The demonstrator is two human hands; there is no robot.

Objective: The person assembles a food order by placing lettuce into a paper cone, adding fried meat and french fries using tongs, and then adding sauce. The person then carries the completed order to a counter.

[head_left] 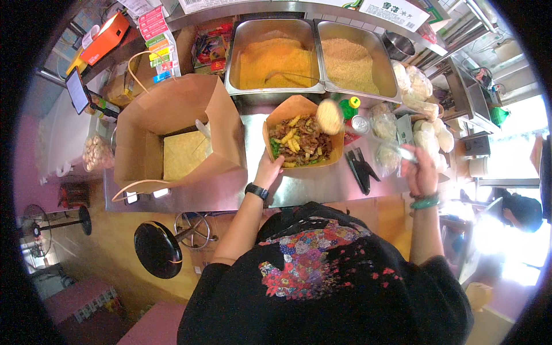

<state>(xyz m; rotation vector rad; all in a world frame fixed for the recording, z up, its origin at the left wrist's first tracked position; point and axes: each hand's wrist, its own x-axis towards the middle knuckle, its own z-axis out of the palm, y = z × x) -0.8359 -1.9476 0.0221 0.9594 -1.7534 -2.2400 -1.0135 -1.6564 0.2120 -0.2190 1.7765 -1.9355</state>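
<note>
My left hand point(268, 172) grips the lower left side of an open brown paper takeout box point(313, 106). Inside the box lies a mix of browned meat pieces, yellow chunks and some green leaves point(299, 140). To the right, my right hand point(424, 171) is closed around the handle of a long spoon, which is partly blurred. The spoon's round, pale yellow end point(329, 117) hovers over the box's upper right corner. Just right of the box, a black stapler point(360, 171) rests on the steel counter point(299, 188).
A large brown paper bag point(227, 132) stands open at left, with a packed item inside. Behind are steel pans of orange-yellow powder point(276, 57) and tan crumbs point(351, 60). A green bottle point(347, 108), a can point(360, 125) and plastic bags point(384, 123) crowd the right.
</note>
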